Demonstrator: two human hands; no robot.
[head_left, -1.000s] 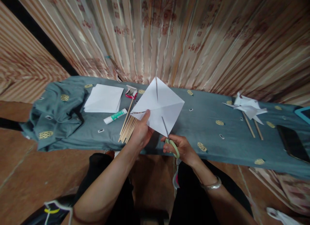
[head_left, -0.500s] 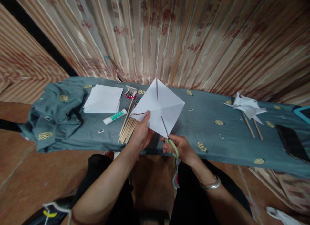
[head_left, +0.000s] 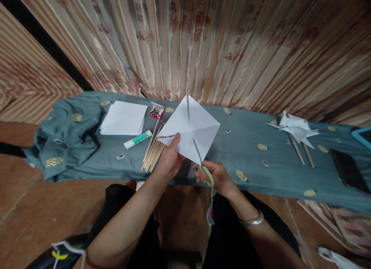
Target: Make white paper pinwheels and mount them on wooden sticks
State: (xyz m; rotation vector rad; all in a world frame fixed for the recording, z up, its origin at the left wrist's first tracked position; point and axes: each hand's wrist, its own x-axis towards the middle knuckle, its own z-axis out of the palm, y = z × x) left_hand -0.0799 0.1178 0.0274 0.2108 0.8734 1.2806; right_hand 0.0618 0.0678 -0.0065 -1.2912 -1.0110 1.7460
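A square white sheet of paper (head_left: 199, 126) is held up over the table, one corner towards me. Slits run inward from its top, left and bottom corners; the right corner is whole, with a crease leading to it. My left hand (head_left: 171, 158) grips the lower left edge, thumb on top and fingers underneath. In my right hand (head_left: 216, 176) are scissors with pale green handles (head_left: 208, 177), my fingers through the loops. Their blades lie at the slit of the bottom corner and are largely hidden.
Left of the sheet lie a paper stack (head_left: 124, 118), a glue stick (head_left: 137, 139), a small red box of metal pins (head_left: 157, 110) and several wooden sticks (head_left: 153, 155). At the right are paper pinwheels (head_left: 298, 126) on sticks and a black phone (head_left: 349, 170). A curtain (head_left: 185, 49) hangs behind.
Almost nothing differs. The paper's right corner has shifted very slightly to the left; both hands and the scissors keep their places at the sheet.
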